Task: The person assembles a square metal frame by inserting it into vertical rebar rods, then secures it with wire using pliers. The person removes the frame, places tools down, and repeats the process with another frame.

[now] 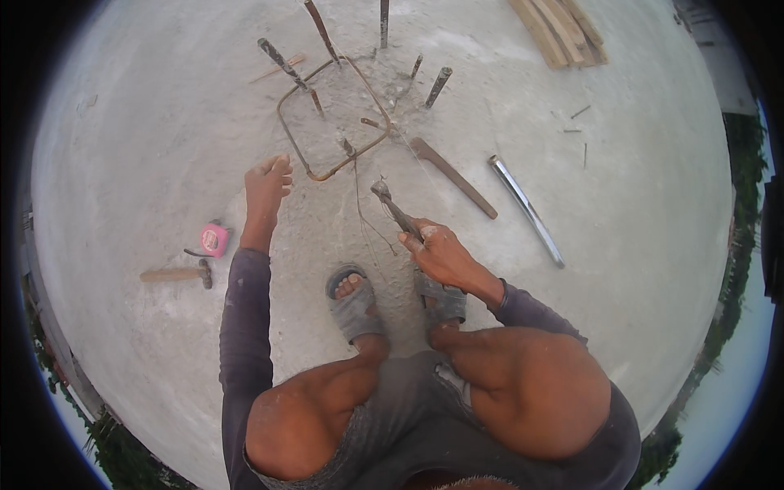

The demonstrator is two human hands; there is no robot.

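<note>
Hands (442,255): right holds dark, seemingly worn pincers (398,214).

Spotting dull grey-brown on the pincers (398,211) in the right hand (443,255); flashing shiny silver on the tube (527,211) to its right, brown on the flat bar (456,178) ahead. Swinging to the left hand (268,181): catching rusty orange-brown on the hoop (329,175) rightward, vivid pink on the tape measure (215,240) leftward, tan on the hammer handle (170,275) beyond.

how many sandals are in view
2: the left sandal is on the left foot, toes showing; the right sandal is on the right foot, its front partly hidden behind the right hand.
</note>
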